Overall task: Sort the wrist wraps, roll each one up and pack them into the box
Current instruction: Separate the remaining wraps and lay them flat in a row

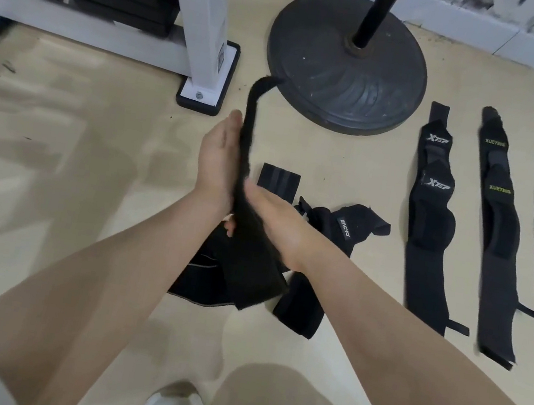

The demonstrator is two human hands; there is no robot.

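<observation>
The left hand (pixel 217 156) stands edge-up with fingers straight and together, pressed flat against one side of a black wrist wrap (pixel 245 178). The right hand (pixel 273 220) lies flat on the wrap's other side, fingers straight, so the strap is sandwiched between both palms; its tip curls above the left fingertips and its wide end hangs below the wrists. Beneath the hands lies a loose pile of wraps (pixel 323 231) on the floor (pixel 55 170). Well right of the fingers, three wraps (pixel 431 206) lie stretched out side by side.
</observation>
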